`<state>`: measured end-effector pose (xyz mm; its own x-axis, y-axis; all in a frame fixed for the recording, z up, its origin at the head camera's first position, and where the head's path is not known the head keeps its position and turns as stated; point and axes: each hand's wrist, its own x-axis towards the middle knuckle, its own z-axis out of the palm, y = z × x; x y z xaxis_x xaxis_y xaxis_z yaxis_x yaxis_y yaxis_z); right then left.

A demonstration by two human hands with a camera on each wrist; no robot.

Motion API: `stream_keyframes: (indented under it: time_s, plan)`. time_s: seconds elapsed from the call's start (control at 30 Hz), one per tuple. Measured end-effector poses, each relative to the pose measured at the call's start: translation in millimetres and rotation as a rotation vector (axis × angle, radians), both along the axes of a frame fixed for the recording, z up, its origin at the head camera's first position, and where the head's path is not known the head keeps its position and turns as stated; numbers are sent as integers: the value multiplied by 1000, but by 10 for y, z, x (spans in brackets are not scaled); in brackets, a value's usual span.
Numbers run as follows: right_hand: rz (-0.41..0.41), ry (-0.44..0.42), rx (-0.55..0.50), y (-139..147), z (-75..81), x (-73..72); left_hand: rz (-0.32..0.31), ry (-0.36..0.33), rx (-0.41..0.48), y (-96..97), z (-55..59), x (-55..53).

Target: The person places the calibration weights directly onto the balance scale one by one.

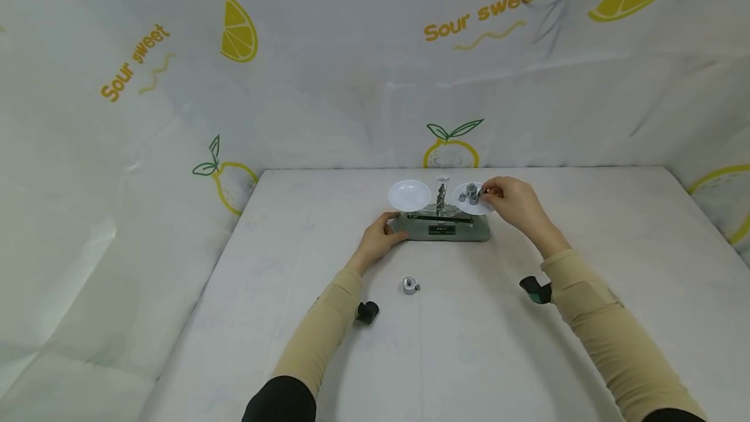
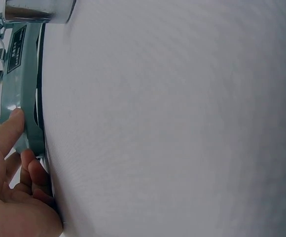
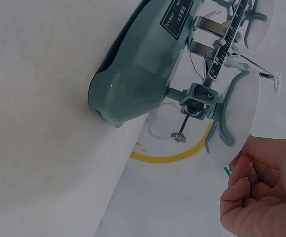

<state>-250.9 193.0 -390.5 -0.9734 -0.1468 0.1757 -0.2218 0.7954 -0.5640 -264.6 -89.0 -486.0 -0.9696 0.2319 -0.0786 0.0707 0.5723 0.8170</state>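
The small weight [image 1: 482, 192] is at the outer rim of the right pan [image 1: 482, 210], above the right end of the green base [image 1: 459, 231], and my right hand [image 1: 513, 202] seems to pinch it between thumb and finger; the pan hides my fingertips in the wrist view, so I cannot tell whether the metal touches the pan. I expect it to be rigid, heavy for its bulk and slick, best taken by its top with dry tips. Beside it on that pan stand more metal weights [image 1: 471, 191], close enough to knock over. The pan looks thin and light and would likely tip at a nudge, so I'd not lean on its rim. My left hand [image 1: 379, 238] is clamped round the left end of the base, thumb on its front face; that smooth, stiff body looks the sturdiest place to hold. Above that same end, the left pan [image 1: 409, 196] is bare. In front of the base, well apart on the white tabletop [image 1: 293, 266], sits a metal cylinder [image 1: 409, 287], probably dense, with a tiny piece just beside it.
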Motion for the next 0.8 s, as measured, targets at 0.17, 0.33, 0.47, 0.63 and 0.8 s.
stream_keyframes:
  time_s: [0.17,0.33,0.47,0.63,0.8]
  plan:
    - [7,-17,4,3,-23,-29,0,8,-5,-7,-9,-3]
    - [11,-36,14,6,-28,-41,-2,6,-7,-8,-20,-11]
    - [19,-44,19,6,-35,-50,-4,5,-12,-5,-24,-17]
    - [21,-54,25,3,-38,-60,-2,2,-15,-3,-24,-15]
    - [8,-24,22,8,-1,-50,1,3,-16,-3,-18,-18]
